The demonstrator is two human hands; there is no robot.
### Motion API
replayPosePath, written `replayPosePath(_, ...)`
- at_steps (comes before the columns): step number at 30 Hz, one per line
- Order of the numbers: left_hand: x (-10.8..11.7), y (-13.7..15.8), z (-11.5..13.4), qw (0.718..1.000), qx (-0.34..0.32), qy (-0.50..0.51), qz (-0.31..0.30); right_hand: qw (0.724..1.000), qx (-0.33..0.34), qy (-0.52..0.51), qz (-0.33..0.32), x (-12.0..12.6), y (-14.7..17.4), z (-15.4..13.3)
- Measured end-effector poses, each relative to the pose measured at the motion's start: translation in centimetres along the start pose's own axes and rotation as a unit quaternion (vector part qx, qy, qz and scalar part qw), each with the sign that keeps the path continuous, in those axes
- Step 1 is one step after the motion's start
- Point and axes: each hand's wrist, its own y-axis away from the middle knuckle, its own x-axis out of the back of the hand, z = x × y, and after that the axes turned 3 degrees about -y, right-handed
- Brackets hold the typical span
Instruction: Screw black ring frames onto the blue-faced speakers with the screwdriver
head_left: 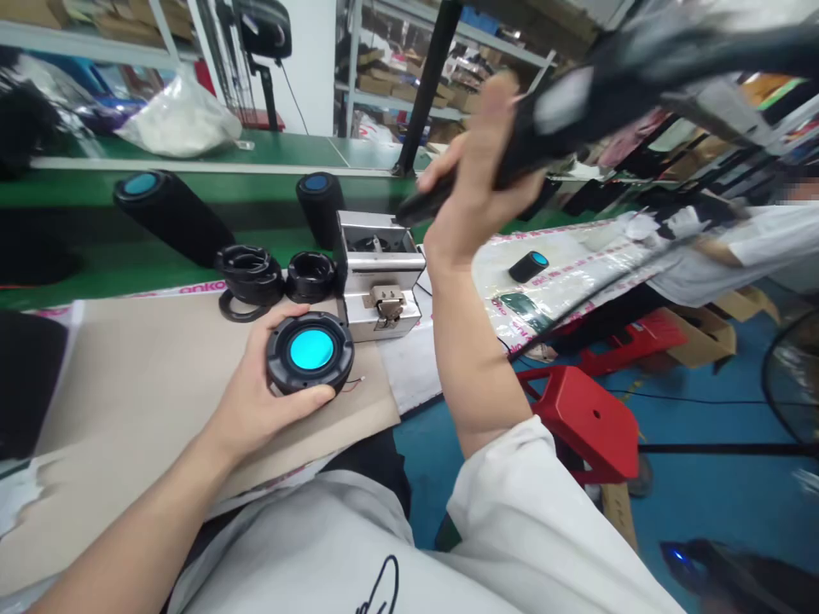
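Observation:
My left hand (256, 384) grips a round black speaker part (311, 350) with a bright blue disc in its middle, thumb and fingers around its rim. A thin wire with a small plug (356, 381) sticks out beside it, over the cardboard sheet (147, 401). Raised above the bench, my right hand (477, 188) is closed around a long black electric screwdriver (576, 102), blurred by motion, its narrow end pointing down and left. Just below that end stands a metal fixture (382, 273) with a latch on its front. Black rings (249, 273) lie left of the fixture.
Black cylindrical speakers (172, 213) with blue ends lean at the back of the green bench. A smaller speaker (530, 266) lies on the plastic-covered surface to the right. A red stool (589, 418) stands on the blue floor. A co-worker's white sleeve (768, 247) shows at far right.

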Motion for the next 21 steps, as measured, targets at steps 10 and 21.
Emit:
replayPosePath(10, 0.3, 0.2, 0.3, 1.0, 0.028, -0.013, 0.004, 0.978, -0.056, 0.054, -0.192, 3.6, 2.2, -1.2)
replayPosePath(21, 0.3, 0.2, -0.1, 1.0, 0.0, -0.011, 0.011, 0.954, -0.144, 0.14, -0.22, 4.9, 3.6, -0.3)
